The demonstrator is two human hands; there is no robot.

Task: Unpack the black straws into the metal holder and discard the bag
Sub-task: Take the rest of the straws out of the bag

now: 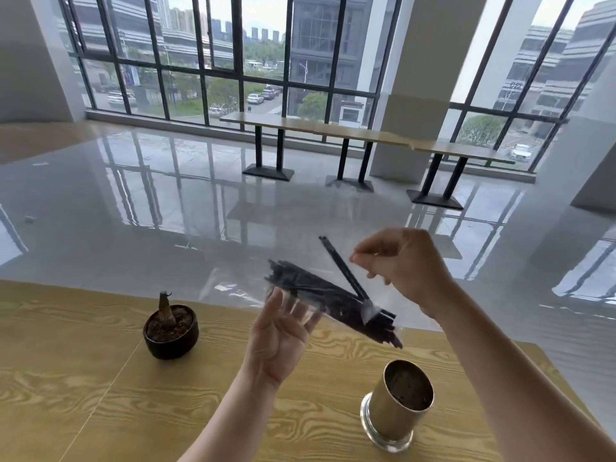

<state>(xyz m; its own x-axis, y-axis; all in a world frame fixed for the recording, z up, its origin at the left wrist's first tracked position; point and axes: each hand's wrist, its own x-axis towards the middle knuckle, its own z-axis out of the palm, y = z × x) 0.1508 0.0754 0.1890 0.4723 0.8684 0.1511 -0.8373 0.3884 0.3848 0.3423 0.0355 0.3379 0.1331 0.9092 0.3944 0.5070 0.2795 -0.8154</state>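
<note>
Wood-grain table (100,378), glossy grey floor (133,211), tall windows (216,55)

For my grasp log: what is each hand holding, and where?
Left hand supports the bag of black straws from beneath, mid-length. Right hand pinches the clear plastic near its upper edge.

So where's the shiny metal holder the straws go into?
The cylindrical metal holder stands upright on the wooden table, low right in the head view, below the clear bag of black straws and right of the small black plant pot.

Bright window (300,58) daylight glares off floor (166,201); edges bend.
</note>
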